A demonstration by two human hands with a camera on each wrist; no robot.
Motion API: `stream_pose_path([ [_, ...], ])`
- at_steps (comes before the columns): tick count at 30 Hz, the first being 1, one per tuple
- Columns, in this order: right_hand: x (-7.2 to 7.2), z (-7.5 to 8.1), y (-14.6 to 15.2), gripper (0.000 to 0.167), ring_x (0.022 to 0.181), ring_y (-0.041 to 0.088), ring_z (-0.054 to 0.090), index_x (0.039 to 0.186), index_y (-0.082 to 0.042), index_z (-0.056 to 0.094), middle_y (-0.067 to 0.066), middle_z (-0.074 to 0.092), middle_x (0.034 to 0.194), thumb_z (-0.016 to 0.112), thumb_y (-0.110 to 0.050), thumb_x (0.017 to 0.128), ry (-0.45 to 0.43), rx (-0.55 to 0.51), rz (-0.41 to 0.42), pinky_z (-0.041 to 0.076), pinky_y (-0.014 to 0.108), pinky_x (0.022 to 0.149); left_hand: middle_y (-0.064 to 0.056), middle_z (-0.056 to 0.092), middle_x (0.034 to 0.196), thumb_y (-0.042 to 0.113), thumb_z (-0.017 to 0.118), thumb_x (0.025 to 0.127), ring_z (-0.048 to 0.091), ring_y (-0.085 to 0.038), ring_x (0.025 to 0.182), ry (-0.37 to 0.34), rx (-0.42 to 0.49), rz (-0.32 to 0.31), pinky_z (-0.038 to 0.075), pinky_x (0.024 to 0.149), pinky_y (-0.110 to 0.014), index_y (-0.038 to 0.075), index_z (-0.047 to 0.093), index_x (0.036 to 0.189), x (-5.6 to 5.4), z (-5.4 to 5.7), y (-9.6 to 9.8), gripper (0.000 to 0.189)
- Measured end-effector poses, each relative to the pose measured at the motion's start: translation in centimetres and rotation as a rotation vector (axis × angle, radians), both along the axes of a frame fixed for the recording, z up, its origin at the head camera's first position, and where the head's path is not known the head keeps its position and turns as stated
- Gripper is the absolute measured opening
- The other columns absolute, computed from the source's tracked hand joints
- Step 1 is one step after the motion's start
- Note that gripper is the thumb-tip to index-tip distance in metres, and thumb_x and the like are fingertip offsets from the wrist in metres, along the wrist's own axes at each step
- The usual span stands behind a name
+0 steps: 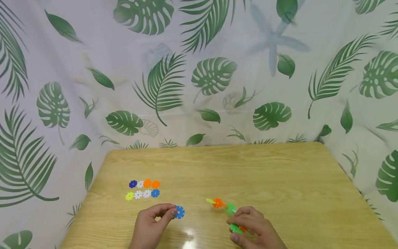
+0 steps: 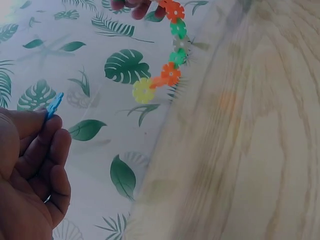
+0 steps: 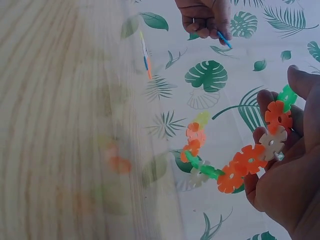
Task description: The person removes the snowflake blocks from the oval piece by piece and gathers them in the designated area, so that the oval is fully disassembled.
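Observation:
Between thumb and fingertips, my left hand (image 1: 151, 223) pinches a blue flower-shaped interlocking disc (image 1: 179, 212) by its edge. My right hand (image 1: 256, 226) holds a curved chain of interlocking discs (image 3: 250, 159) in orange, green, white and yellow. A green disc (image 1: 236, 228) at one end of the chain lies between the right thumb and fingers. The chain's other end, a yellow disc (image 2: 144, 90), hangs free on the side toward my left hand. The blue disc and the chain are apart. In the head view, the right fingers hide part of the chain.
Two short rows of loose discs lie at the left of the wooden table (image 1: 273, 176). The back row has a dark blue disc (image 1: 133, 184), a white one and orange ones; the front row runs from a yellow disc (image 1: 129, 196) to a blue one. A leaf-print cloth (image 1: 199, 103) hangs behind.

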State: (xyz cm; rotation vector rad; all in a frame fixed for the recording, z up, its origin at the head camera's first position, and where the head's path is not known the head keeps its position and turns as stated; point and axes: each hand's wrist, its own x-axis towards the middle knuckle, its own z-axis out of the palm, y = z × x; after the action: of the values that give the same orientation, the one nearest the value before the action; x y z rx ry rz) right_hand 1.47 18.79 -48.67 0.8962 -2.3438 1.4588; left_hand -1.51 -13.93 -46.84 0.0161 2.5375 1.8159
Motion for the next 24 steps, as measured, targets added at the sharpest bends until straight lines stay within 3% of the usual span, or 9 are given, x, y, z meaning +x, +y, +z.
stream_pose_path([
  [6, 0.1, 0.2, -0.2, 0.044, 0.107, 0.013, 0.053, 0.124, -0.024, 0.073, -0.006, 0.065, 0.119, 0.08, 0.0, 0.088, 0.003, 0.005, -0.012, 0.047, 0.03, 0.086, 0.007, 0.077, 0.086, 0.026, 0.079, 0.094, 0.073, -0.027, 0.086, 0.032, -0.016, 0.023, 0.054, 0.074, -0.028, 0.022, 0.081, 0.103, -0.1, -0.4, -0.8, 0.01],
  [10, 0.0, 0.0, -0.2, 0.045, 0.108, 0.014, 0.053, 0.124, -0.025, 0.073, -0.007, 0.066, 0.119, 0.081, 0.0, 0.087, 0.012, 0.011, -0.013, 0.045, 0.031, 0.087, 0.001, 0.078, 0.087, 0.02, 0.079, 0.093, 0.074, -0.029, 0.087, -0.007, -0.014, 0.04, 0.055, 0.073, -0.028, 0.02, 0.081, 0.103, -0.4, -0.6, -1.6, 0.01],
  [15, -0.1, -0.1, -0.3, 0.046, 0.109, 0.014, 0.054, 0.124, -0.026, 0.072, -0.009, 0.067, 0.118, 0.08, -0.001, 0.086, 0.015, 0.018, -0.014, 0.042, 0.034, 0.089, -0.003, 0.078, 0.089, 0.021, 0.08, 0.093, 0.075, -0.03, 0.089, -0.066, -0.03, 0.075, 0.058, 0.076, -0.028, 0.019, 0.081, 0.103, -0.8, -0.9, -2.6, 0.011],
  [24, 0.0, 0.2, -0.3, 0.045, 0.109, 0.014, 0.053, 0.124, -0.026, 0.073, -0.009, 0.068, 0.118, 0.081, -0.002, 0.087, 0.007, 0.02, -0.02, 0.043, 0.032, 0.089, 0.001, 0.078, 0.09, 0.026, 0.079, 0.094, 0.074, -0.022, 0.087, -0.089, -0.121, 0.142, 0.057, 0.076, -0.026, 0.017, 0.081, 0.103, -1.3, -1.3, -4.0, 0.013],
])
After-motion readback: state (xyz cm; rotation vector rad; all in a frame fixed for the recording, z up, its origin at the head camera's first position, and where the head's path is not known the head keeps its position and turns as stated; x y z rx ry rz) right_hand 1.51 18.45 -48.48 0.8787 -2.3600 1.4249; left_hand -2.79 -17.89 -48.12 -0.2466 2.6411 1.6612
